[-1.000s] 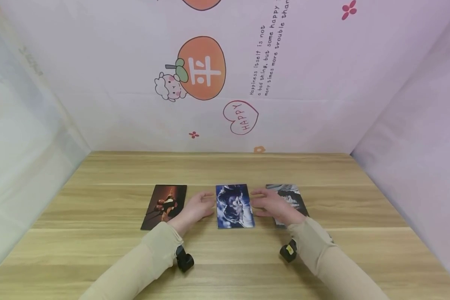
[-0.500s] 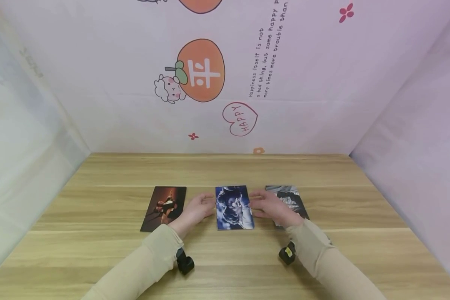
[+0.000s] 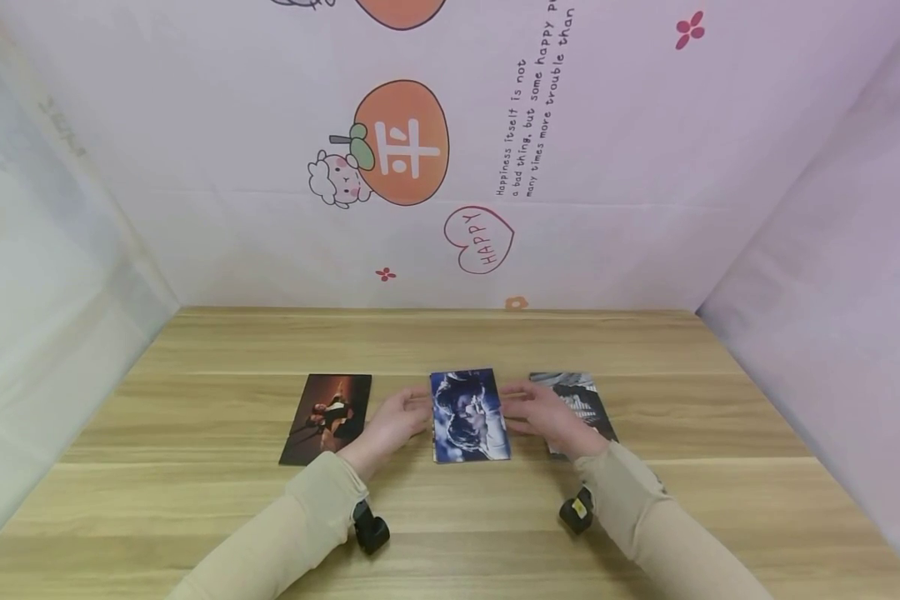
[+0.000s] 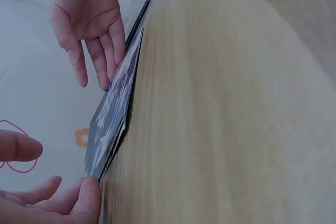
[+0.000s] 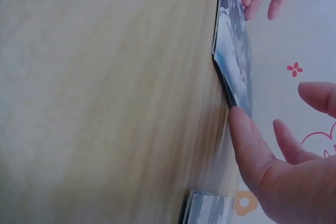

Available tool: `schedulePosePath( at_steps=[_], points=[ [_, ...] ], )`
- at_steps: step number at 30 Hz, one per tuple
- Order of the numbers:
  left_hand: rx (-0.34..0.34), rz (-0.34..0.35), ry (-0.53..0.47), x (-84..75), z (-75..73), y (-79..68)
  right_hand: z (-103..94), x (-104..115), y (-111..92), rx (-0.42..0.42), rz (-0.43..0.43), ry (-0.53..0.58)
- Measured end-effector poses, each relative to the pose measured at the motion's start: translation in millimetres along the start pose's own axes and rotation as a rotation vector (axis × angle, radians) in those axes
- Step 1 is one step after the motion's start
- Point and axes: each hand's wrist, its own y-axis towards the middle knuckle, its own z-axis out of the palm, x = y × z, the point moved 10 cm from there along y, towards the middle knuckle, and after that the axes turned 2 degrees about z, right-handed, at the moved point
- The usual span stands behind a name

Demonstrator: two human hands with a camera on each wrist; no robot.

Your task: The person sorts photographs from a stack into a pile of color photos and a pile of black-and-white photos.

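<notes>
A blue-toned photo card (image 3: 470,415) showing two people is in the middle of the wooden table, with layered edges below it in the left wrist view. My left hand (image 3: 396,423) has its fingertips at the card's left edge, fingers extended and thumb (image 4: 20,146) raised apart. On the opposite side, my right hand (image 3: 547,418) touches the right edge with extended fingers, its thumb (image 5: 319,97) also off the card. The card sits slightly raised between the fingertips, a dark gap showing under its edge in the right wrist view.
A dark reddish photo card (image 3: 328,417) lies left of my left hand. A grey photo card (image 3: 581,398) lies partly hidden under my right hand and forearm. Behind the table (image 3: 450,533) stands a printed wall cloth (image 3: 607,250), with white cloth at both sides.
Both hands have closed in on the middle card until their fingertips meet its edges. The card has tilted and lifted slightly. The side cards stay put.
</notes>
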Motion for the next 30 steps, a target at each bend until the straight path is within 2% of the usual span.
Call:
schedulePosePath(
  at_steps=[5, 10, 16, 23, 30],
  points=[
    [-0.011, 0.043, 0.045, -2.3, -0.9, 0.4, -3.7, 1.5, 0.6, -0.048, -0.005, 0.019],
    [-0.034, 0.074, 0.049, -4.9, -3.5, 0.1, -4.6, 1.4, 1.6, -0.079, -0.003, 0.041],
    [-0.064, 0.052, 0.002, -0.4, -8.9, -0.2, -1.5, 0.4, 3.1, -0.105, -0.006, 0.058],
    [-0.11, 0.036, 0.026, 3.1, -20.5, -3.9, 7.2, 1.6, 3.1, -0.119, -0.012, 0.051],
    [-0.135, 0.008, -0.003, 8.5, -31.8, -8.0, 17.1, 5.5, 2.0, -0.116, -0.011, 0.087]
  ],
)
